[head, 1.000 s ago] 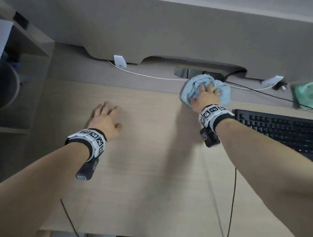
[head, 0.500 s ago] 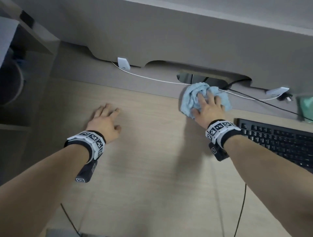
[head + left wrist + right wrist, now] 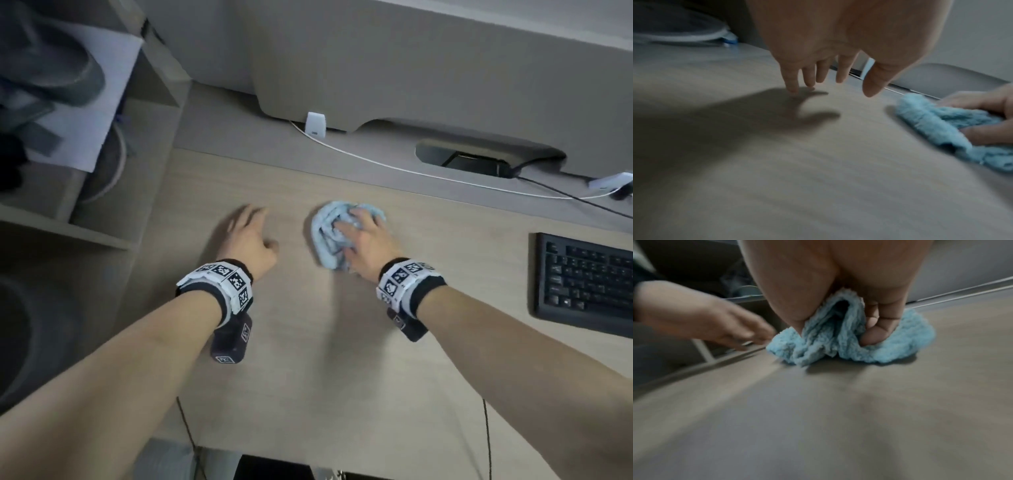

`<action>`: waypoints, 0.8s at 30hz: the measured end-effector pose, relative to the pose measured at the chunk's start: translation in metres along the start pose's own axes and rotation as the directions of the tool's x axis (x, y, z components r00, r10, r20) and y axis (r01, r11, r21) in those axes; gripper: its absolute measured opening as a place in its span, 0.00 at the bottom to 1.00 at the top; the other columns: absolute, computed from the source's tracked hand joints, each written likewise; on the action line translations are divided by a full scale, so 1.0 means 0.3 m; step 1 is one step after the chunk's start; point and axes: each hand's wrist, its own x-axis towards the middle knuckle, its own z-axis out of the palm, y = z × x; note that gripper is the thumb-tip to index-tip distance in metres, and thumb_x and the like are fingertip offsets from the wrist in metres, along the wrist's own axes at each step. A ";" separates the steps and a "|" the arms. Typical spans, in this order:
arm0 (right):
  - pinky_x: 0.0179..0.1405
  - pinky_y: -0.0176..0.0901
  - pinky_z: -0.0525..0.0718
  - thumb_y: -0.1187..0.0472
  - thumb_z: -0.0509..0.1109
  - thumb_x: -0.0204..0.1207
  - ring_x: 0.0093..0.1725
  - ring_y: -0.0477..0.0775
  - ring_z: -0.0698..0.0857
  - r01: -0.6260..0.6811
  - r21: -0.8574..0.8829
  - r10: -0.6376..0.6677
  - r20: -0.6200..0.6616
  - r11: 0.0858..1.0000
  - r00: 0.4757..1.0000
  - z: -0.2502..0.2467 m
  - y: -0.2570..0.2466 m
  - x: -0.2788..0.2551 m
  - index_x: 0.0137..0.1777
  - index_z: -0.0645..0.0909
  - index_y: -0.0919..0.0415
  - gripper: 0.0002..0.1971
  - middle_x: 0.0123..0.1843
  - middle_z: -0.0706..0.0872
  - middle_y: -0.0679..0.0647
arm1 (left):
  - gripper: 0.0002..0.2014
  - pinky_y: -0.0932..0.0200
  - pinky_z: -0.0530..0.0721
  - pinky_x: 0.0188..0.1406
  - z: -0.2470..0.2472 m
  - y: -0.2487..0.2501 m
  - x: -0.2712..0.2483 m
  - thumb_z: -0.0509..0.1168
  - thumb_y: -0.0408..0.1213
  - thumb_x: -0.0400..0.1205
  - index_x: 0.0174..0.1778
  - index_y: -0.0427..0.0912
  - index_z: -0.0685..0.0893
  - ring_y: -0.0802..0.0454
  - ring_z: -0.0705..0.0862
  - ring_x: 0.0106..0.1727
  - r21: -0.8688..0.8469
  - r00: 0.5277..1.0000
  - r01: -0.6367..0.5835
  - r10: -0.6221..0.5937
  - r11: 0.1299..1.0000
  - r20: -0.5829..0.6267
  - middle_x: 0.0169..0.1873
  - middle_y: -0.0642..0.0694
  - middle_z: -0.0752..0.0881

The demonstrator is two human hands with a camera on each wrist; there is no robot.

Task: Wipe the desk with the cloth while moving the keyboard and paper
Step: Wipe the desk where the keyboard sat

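Clutching the bunched cloth [image 3: 334, 233] against the desk [image 3: 342, 377], right hand [image 3: 368, 245] — left hand [image 3: 245, 236] spread, fingertips touching wood.

Bare forearms; each wrist wears a white band of black-and-white square markers [image 3: 224, 279] over a black cuff [image 3: 430, 289], a small black camera block [image 3: 231, 342] beneath.

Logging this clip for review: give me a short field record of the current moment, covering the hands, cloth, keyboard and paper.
right hand: grips the bunched blue cloth, pressing it on the desk
left hand: holds nothing, fingers extended, fingertips at the desk surface left of the cloth
keyboard: black, at the desk's right side, apart from both hands
paper: none seen on the desk
cables: white and black, along the back edge
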 end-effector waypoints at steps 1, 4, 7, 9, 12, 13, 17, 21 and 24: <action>0.76 0.66 0.68 0.60 0.67 0.76 0.78 0.73 0.62 -0.068 -0.004 0.068 -0.035 0.998 0.997 -0.015 0.030 0.020 0.80 0.70 0.49 0.30 0.85 0.59 0.56 | 0.31 0.52 0.59 0.81 -0.031 -0.059 -0.023 0.63 0.39 0.77 0.79 0.44 0.68 0.42 0.60 0.82 0.035 0.998 0.045 -0.044 0.998 -0.039 0.83 0.42 0.61; 0.77 0.66 0.66 0.56 0.66 0.80 0.81 0.72 0.58 -0.319 0.001 0.319 -0.070 0.948 0.945 -0.104 0.064 0.117 0.81 0.66 0.50 0.29 0.87 0.54 0.55 | 0.28 0.51 0.59 0.80 -0.095 -0.241 -0.069 0.62 0.39 0.77 0.76 0.45 0.71 0.40 0.58 0.82 0.098 0.980 0.191 -0.184 0.977 -0.074 0.83 0.42 0.61; 0.76 0.69 0.67 0.50 0.65 0.78 0.82 0.73 0.56 -0.392 0.011 0.392 -0.031 0.920 0.919 -0.105 -0.124 0.217 0.82 0.63 0.49 0.32 0.87 0.50 0.54 | 0.28 0.45 0.59 0.81 -0.135 -0.396 -0.094 0.62 0.41 0.77 0.75 0.46 0.71 0.36 0.60 0.80 0.130 0.942 0.335 -0.332 0.933 -0.043 0.81 0.40 0.62; 0.73 0.70 0.67 0.46 0.64 0.78 0.80 0.74 0.57 -0.198 -0.081 0.197 -0.028 0.977 0.980 -0.021 -0.311 0.218 0.82 0.63 0.47 0.32 0.87 0.50 0.54 | 0.30 0.45 0.58 0.82 -0.136 -0.442 -0.105 0.62 0.42 0.76 0.77 0.46 0.69 0.37 0.60 0.80 0.117 0.932 0.361 -0.360 0.925 -0.026 0.81 0.41 0.62; 0.76 0.75 0.59 0.45 0.63 0.78 0.82 0.76 0.52 0.203 -0.215 -0.189 0.086 0.955 0.978 0.146 -0.525 0.082 0.83 0.64 0.52 0.33 0.88 0.49 0.56 | 0.32 0.48 0.56 0.83 -0.130 -0.456 -0.116 0.62 0.41 0.77 0.80 0.47 0.65 0.38 0.58 0.81 0.106 0.935 0.355 -0.356 0.929 -0.008 0.83 0.43 0.58; 0.78 0.75 0.55 0.46 0.64 0.78 0.84 0.76 0.48 0.276 -0.225 -0.249 0.140 0.935 0.958 0.180 -0.540 0.043 0.84 0.62 0.53 0.34 0.88 0.48 0.56 | 0.33 0.49 0.56 0.82 -0.132 -0.456 -0.118 0.61 0.40 0.77 0.80 0.47 0.65 0.39 0.57 0.82 0.098 0.933 0.358 -0.359 0.929 -0.003 0.84 0.44 0.57; 0.82 0.72 0.51 0.43 0.61 0.81 0.86 0.72 0.43 0.190 -0.230 -0.171 0.103 0.954 0.980 0.139 -0.364 0.044 0.87 0.52 0.47 0.37 0.89 0.41 0.53 | 0.32 0.51 0.57 0.80 -0.159 -0.440 -0.125 0.61 0.37 0.78 0.81 0.47 0.64 0.39 0.57 0.82 0.105 0.936 0.351 -0.353 0.931 0.007 0.85 0.44 0.55; 0.82 0.71 0.52 0.39 0.57 0.81 0.85 0.74 0.44 -0.243 -0.168 0.245 -0.012 0.955 0.970 0.008 -0.175 0.177 0.87 0.45 0.48 0.39 0.89 0.38 0.55 | 0.33 0.52 0.59 0.79 -0.171 -0.417 -0.141 0.60 0.37 0.78 0.81 0.48 0.61 0.41 0.54 0.83 0.139 0.935 0.347 -0.355 0.927 0.031 0.86 0.45 0.51; 0.81 0.72 0.53 0.39 0.60 0.80 0.84 0.76 0.43 -0.352 -0.133 0.355 -0.006 0.926 0.935 -0.021 -0.261 0.250 0.87 0.45 0.51 0.41 0.89 0.38 0.56 | 0.35 0.50 0.62 0.79 -0.158 -0.423 -0.138 0.61 0.37 0.77 0.82 0.49 0.60 0.42 0.53 0.84 0.141 0.929 0.363 -0.370 0.921 0.025 0.86 0.46 0.50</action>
